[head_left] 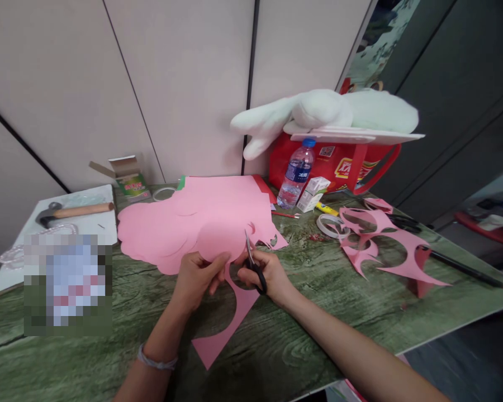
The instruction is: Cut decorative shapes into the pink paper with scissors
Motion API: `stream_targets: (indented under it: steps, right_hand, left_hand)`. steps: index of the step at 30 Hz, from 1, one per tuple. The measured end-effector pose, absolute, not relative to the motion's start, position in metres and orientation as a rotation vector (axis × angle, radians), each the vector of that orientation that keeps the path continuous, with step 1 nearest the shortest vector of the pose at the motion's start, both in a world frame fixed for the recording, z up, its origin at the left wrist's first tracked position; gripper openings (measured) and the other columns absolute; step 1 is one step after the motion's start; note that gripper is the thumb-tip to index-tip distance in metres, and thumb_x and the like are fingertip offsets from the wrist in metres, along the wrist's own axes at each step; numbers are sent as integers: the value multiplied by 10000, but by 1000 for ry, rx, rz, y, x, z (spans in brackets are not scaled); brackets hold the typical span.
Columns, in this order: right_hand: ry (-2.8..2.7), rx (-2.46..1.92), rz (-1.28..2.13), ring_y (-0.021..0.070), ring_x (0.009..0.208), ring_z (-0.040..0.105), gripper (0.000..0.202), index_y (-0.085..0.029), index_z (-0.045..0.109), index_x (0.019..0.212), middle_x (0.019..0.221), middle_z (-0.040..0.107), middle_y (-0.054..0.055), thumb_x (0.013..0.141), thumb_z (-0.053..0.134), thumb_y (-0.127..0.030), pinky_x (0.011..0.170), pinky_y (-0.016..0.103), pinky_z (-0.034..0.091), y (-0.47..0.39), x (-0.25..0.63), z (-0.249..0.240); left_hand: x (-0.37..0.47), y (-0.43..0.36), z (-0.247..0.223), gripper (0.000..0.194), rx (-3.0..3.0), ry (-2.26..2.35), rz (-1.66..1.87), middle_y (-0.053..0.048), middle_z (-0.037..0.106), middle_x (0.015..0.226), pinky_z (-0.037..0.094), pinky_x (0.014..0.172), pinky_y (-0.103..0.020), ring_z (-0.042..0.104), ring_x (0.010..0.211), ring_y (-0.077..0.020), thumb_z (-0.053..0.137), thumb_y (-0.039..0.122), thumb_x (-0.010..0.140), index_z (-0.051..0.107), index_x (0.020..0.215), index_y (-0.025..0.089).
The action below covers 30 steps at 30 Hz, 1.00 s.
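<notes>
Paper [220,240], pink and rounded, is held at the centre of the frame; its lower edge is pinched between the thumb and fingers of the left hand [197,276]; scissors [257,273] are gripped by the right hand [274,279], their blades pointed upward beside the paper's right edge; below the paper, a curved pink strip [213,347] is seen reaching toward the lower middle; beyond the hands, pink sheets [151,229] are spread on the table [276,357]; at the right of the frame, cut pink scraps [413,245] are strewn, well apart from both hands.
</notes>
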State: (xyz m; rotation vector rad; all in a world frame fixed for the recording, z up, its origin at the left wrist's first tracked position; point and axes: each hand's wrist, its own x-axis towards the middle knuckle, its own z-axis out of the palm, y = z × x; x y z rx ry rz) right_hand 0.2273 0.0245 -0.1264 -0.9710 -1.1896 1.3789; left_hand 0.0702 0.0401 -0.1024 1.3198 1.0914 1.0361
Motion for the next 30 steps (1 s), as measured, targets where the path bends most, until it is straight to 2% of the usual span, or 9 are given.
stream_targets:
  steps: [11,18,30]
  right_hand:
    - [-1232,-937,1324,77,452,397,470,-167,537,675,522,488,-55,530,830,-505,409,208,311,25,229,-130]
    - [-1235,-954,1323,69,449,364,461,-168,531,669,513,449,-68,519,846,-469,406,202,281,26,229,-130]
    - [-1203,-955,1288,97,421,433,373,-180,558,632,475,502,-44,551,824,-429,390,222,364,24,226,-124]
  left_hand:
    - [69,39,-103,448,1337,1102,947,39,415,287,158,284,-200,332,220,-41,660,397,737,531,372,173]
    - [70,38,-101,449,1330,1102,945,51,381,269,155,287,-195,309,217,-37,661,395,730,518,366,176]
    - [70,38,-100,434,1310,1098,952,54,382,276,143,287,-197,296,218,-31,667,391,714,516,367,177]
